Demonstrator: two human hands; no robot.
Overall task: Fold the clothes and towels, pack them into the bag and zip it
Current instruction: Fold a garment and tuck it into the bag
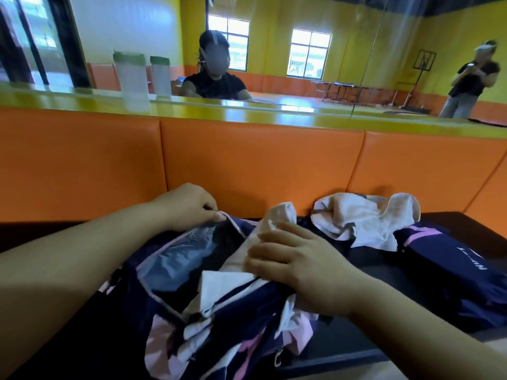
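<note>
Pinching the far rim of the open navy bag between thumb and curled fingers of the left hand. Gripping a folded pale towel in the right hand, fingers curled over it, with its lower end inside the bag's mouth. Just right of the bag, a crumpled white towel, and farther right a navy garment partly under that towel

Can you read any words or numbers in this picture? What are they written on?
White lettering on the navy cloth with the pink stripe: upside down and blurred, cannot be read.
Green-lidded bottle: no label that can be read.
Nothing else with words or numbers shows.
</note>
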